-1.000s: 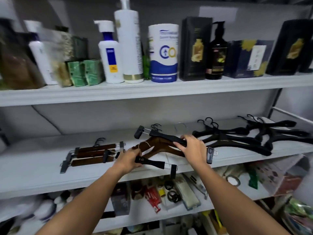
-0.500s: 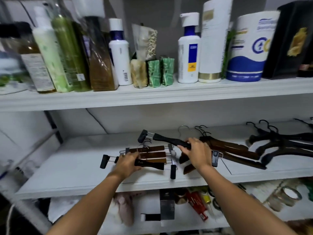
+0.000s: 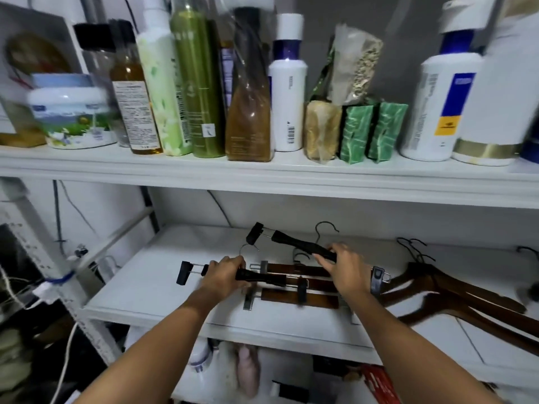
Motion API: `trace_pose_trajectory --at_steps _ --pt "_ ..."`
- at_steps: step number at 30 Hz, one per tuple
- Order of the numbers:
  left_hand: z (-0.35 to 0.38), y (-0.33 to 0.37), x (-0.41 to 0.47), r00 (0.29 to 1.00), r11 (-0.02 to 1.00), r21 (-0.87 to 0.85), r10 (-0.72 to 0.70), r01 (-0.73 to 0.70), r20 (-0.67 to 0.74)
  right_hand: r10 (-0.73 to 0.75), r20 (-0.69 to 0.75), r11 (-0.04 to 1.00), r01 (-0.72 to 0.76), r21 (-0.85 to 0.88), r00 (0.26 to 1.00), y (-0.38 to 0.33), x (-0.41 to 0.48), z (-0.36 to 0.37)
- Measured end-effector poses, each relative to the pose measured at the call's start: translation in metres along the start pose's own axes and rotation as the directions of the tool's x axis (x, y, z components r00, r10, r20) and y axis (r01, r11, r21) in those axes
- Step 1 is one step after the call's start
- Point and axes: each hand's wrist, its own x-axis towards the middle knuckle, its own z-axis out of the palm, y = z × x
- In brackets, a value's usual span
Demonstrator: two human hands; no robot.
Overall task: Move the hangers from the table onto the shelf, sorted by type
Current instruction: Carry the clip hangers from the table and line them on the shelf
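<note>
white shelving [image 3: 262, 177] against a grey wall [image 3: 364, 13] — the upper board crowded with bottles [image 3: 198, 83] and jars [image 3: 70, 112]; white cables [image 3: 65, 360] trail down at the left.

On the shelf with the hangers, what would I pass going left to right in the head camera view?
left hand gripping a black clip hanger → brown wooden clip hangers → right hand gripping a second black clip hanger → brown wooden coat hangers

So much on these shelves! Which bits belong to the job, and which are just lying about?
Part of the job: near black clip hanger (left hand), far black clip hanger (right hand), wooden clip hangers, wooden coat hangers, middle shelf.
Lying about: green bottle, white bottle, green blocks, white tub.
</note>
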Motion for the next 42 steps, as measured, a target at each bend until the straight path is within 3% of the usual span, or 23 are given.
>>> trace_pose_trajectory --at_steps 9,22,37,42 --pt "-0.005 -0.063 0.026 0.998 0.998 0.002 -0.059 0.059 -0.002 -0.034 0.065 0.999 0.036 -0.031 0.997 -0.035 0.016 0.035" --pt "0.002 -0.177 0.097 0.994 0.993 -0.115 -0.021 0.034 0.108 0.071 -0.029 0.995 -0.072 -0.063 0.997 -0.105 0.029 0.112" --pt "0.039 -0.212 0.148 0.978 0.985 -0.047 0.173 -0.169 0.116 0.09 0.021 0.995 -0.089 -0.046 0.996 -0.146 0.025 0.155" --pt "0.015 -0.24 0.152 0.976 0.983 -0.086 0.175 -0.165 0.129 0.047 0.133 0.998 -0.041 -0.047 0.99 -0.163 0.028 0.163"
